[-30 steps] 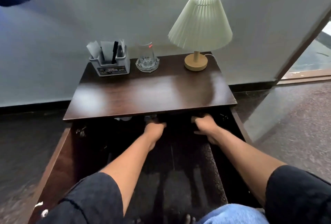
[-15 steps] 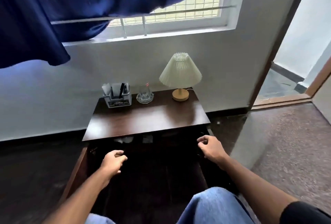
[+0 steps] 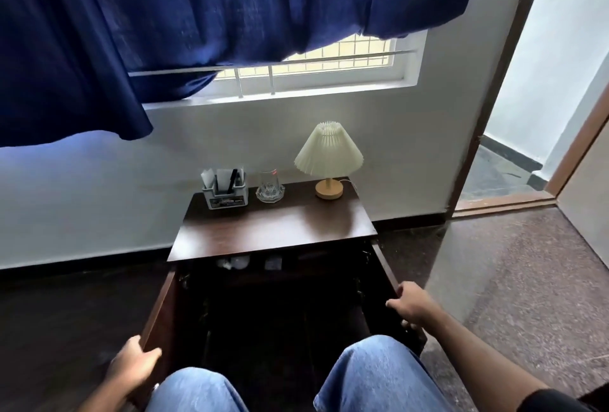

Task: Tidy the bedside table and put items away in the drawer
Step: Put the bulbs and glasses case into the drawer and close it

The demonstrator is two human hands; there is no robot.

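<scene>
The dark wooden bedside table (image 3: 273,230) stands against the wall, and its front compartment is open and dark inside. A wooden door swings out toward me on each side. My left hand (image 3: 131,368) is curled over the near edge of the left door (image 3: 161,312). My right hand (image 3: 412,307) grips the top edge of the right door (image 3: 384,266). Small pale items (image 3: 232,261) and a small grey item (image 3: 273,262) lie just under the tabletop's front edge. On top stand a grey organiser (image 3: 225,192) with papers and a pen, a glass (image 3: 270,185) and a pleated lamp (image 3: 329,154).
My knees in blue jeans (image 3: 379,375) are close to the open compartment. A blue curtain (image 3: 197,15) hangs over the window above. An open doorway (image 3: 514,164) is at the right, with speckled floor (image 3: 510,279) beside the table.
My view pulled back and up from the table. Both hands came out of the compartment and spread apart, the left to the left door's edge, the right to the right door's edge.
</scene>
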